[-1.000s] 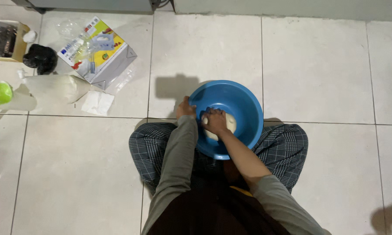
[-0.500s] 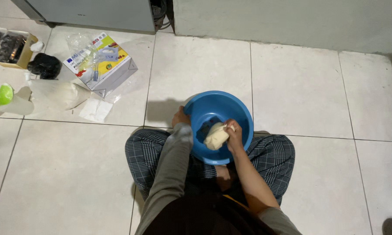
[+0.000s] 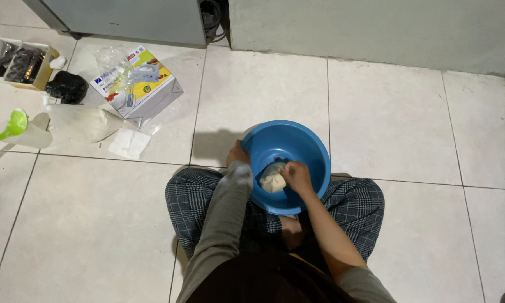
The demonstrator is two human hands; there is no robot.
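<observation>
A round blue plastic bowl (image 3: 297, 140) rests on the floor against my crossed legs in checked trousers. Inside it lies a pale lump of dough (image 3: 273, 182). My right hand (image 3: 297, 175) is down in the bowl, fingers closed on the right side of the dough. My left hand (image 3: 236, 153) grips the bowl's left rim from outside, and its grey sleeve covers the wrist.
White floor tiles all around. At the upper left lie a colourful cardboard box (image 3: 137, 84), a white filled plastic bag (image 3: 81, 123), a folded paper (image 3: 129, 143), a green spoon (image 3: 8, 129), a black object (image 3: 66, 87) and a small open carton (image 3: 19, 63). A grey cabinet and a wall run along the top.
The view has tilted up, showing more wall and cabinet. My right hand went from lifting the dough at the bowl's right side to pressing it low in the bowl. The left hand stays on the rim.
</observation>
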